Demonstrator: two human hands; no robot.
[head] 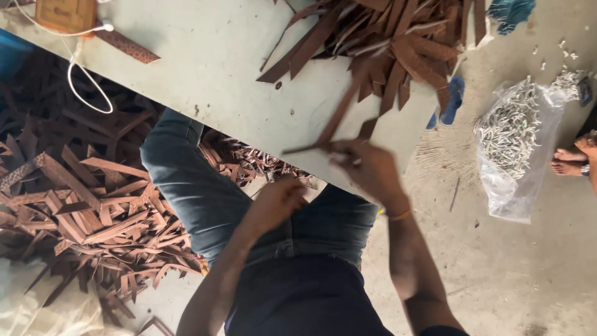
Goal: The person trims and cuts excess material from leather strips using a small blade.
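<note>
My right hand (pixel 367 168) is at the near edge of the pale grey table (pixel 217 68), fingers closed on a thin brown leather strip (pixel 339 115) that runs up toward a heap of brown strips (pixel 392 37) on the table. A second short strip (pixel 367 127) sticks up beside it. My left hand (pixel 280 199) hangs lower, over my lap in blue jeans (pixel 199 186), fingers curled; whether it holds anything is hidden.
A large pile of brown strips (pixel 81 199) covers the floor at left. A clear plastic bag of small metal parts (pixel 513 134) lies on the concrete floor at right, beside another person's bare feet (pixel 572 158). A white cable (pixel 81 68) and wooden box (pixel 65 14) sit at the table's corner.
</note>
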